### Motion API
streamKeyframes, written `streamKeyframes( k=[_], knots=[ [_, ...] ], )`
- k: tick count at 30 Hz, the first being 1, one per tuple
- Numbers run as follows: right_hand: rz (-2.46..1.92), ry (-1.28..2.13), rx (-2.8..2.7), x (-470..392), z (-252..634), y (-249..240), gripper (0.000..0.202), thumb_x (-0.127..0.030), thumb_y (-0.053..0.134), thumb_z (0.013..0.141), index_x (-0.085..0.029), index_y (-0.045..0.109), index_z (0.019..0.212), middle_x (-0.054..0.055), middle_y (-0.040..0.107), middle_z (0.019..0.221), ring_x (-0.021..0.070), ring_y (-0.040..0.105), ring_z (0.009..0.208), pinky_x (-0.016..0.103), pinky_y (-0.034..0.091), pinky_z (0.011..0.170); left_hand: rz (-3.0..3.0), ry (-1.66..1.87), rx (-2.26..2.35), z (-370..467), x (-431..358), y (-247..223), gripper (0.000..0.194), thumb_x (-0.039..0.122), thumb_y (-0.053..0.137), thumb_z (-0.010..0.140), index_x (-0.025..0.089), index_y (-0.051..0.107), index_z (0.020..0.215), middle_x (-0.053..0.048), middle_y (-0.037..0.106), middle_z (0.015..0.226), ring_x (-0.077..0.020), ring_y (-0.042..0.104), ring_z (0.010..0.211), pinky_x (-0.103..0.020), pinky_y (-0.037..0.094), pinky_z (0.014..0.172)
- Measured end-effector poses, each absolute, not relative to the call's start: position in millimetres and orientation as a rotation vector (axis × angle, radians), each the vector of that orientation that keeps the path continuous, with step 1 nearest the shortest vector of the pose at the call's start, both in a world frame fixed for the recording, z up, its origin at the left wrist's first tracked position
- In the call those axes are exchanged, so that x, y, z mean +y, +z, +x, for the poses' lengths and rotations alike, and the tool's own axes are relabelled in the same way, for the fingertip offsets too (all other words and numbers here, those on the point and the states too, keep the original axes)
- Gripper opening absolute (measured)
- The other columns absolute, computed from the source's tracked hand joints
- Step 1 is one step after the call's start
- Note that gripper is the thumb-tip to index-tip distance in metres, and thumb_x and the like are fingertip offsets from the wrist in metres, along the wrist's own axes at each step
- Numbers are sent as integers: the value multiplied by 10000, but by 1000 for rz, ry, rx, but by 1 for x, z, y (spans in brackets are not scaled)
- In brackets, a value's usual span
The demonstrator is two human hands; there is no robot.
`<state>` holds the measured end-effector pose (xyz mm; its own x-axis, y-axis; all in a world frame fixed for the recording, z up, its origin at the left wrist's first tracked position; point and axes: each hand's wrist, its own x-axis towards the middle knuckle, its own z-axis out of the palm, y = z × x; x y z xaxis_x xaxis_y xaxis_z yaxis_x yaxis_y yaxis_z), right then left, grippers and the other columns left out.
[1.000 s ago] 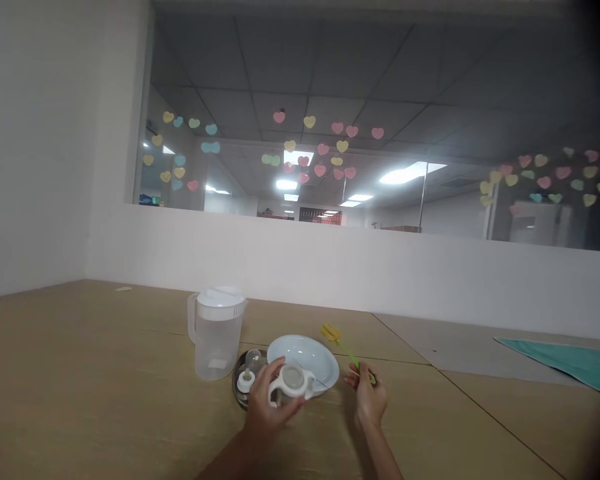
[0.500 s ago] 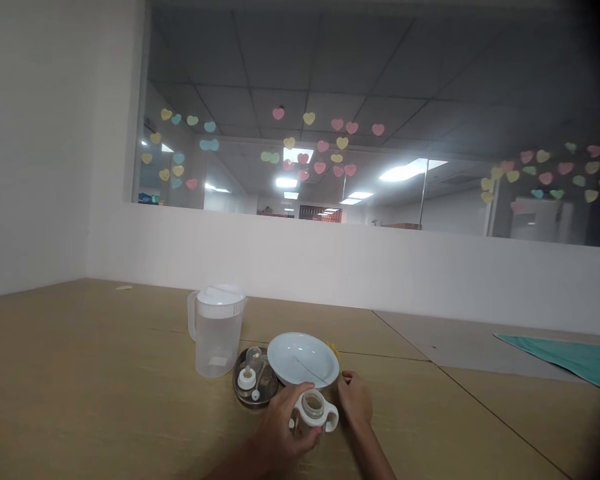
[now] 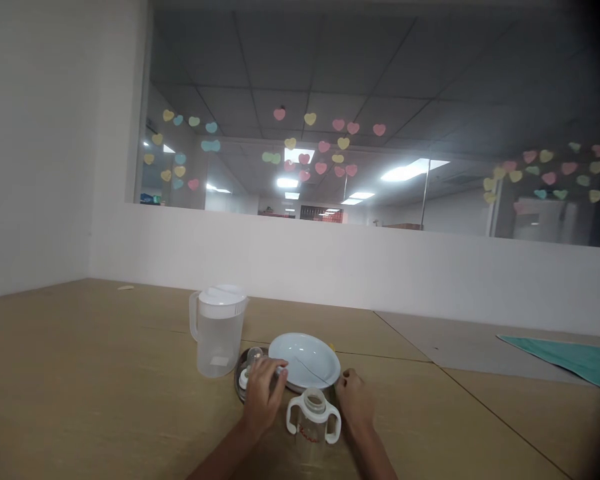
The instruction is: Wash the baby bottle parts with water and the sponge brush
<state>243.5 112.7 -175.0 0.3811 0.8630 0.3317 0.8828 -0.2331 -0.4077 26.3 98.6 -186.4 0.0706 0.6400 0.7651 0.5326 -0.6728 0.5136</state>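
Note:
My left hand (image 3: 263, 393) is over a small metal tray (image 3: 239, 390), fingers apart at the left edge of the bowl; no object shows clearly in it. A clear bottle (image 3: 310, 427) with two white handles and an uncovered mouth stands between my hands. My right hand (image 3: 355, 400), its fingers curled, is at the right rim of a pale bowl (image 3: 290, 347); whatever it grips is too small to make out. A thin stick-like item (image 3: 310, 368) lies in the bowl. On the tray, a white nipple ring (image 3: 244, 379) and clear cap (image 3: 255, 354) are partly covered by my left hand.
A lidded translucent pitcher (image 3: 220, 340) stands left of the tray. Part of something yellow (image 3: 333, 347) shows behind the bowl. A teal cloth (image 3: 570, 360) lies at the far right. Behind the table rises a white wall (image 3: 305, 257) with a window above.
My left hand has let go of the handled bottle and moved left over the tray. The bottle now stands on the table. My right hand is almost unmoved.

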Motion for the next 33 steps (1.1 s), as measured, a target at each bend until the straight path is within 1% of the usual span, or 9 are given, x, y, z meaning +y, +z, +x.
streamKeyframes(
  k=[2,4,8,12,15,20,25,29,33],
  knots=[
    [-1994,-161,-1429,112,245,-174,331,-250,326,871,-144,610,1005,154,688,960,258,648,849,320,409,661,2268,1592,1480,17,111,-188,352,307,318,936,183,642,878,-78,669,899,-238,557,913,-405,406,838],
    [-1791,-238,-1447,113,244,-174,329,-294,328,877,-158,621,943,127,689,913,237,632,832,314,413,691,2369,1437,1692,10,121,-193,374,268,313,928,177,650,793,-84,673,863,-252,555,906,-425,397,831],
    [-1449,-194,-1695,115,237,-176,460,-431,279,907,-189,648,775,102,691,850,219,599,854,324,405,789,2549,1191,1859,6,132,-211,358,247,342,912,170,674,800,-95,686,908,-276,536,1014,-463,358,908],
    [-1463,-40,-1826,115,229,-179,578,-501,220,919,-226,694,732,79,702,846,233,588,951,415,298,949,2562,1123,1878,7,135,-225,339,298,368,913,201,689,858,-79,699,952,-292,491,1121,-500,292,986],
    [-1524,53,-1848,115,226,-180,622,-523,213,914,-217,703,683,91,700,852,241,592,970,453,209,1015,2565,1136,1817,6,136,-227,358,327,378,908,204,698,804,-79,706,939,-304,476,1149,-540,240,1024],
    [-1456,130,-1766,118,228,-183,651,-641,251,856,-206,707,694,98,705,834,259,593,962,437,270,997,2555,1173,1789,7,133,-216,334,284,420,871,199,698,707,-99,712,856,-298,513,1099,-541,223,1042],
    [-1323,246,-1531,124,233,-184,632,-731,428,718,-171,720,736,120,709,836,275,618,887,401,418,884,2404,1044,2006,4,131,-198,202,199,511,786,166,691,700,-119,705,831,-295,575,967,-455,360,910],
    [-1200,441,-1325,125,234,-182,562,-666,557,660,-149,730,795,117,716,834,268,637,846,371,465,818,2313,1058,2067,-5,132,-190,236,147,436,837,167,662,771,-99,697,792,-244,631,812,-337,414,742],
    [-1116,588,-1175,127,236,-180,480,-569,682,569,-144,734,785,107,720,797,265,642,834,374,472,816,2160,1233,2045,-12,129,-183,198,219,405,892,196,600,910,-56,690,833,-194,643,734,-249,391,612]
  ],
)
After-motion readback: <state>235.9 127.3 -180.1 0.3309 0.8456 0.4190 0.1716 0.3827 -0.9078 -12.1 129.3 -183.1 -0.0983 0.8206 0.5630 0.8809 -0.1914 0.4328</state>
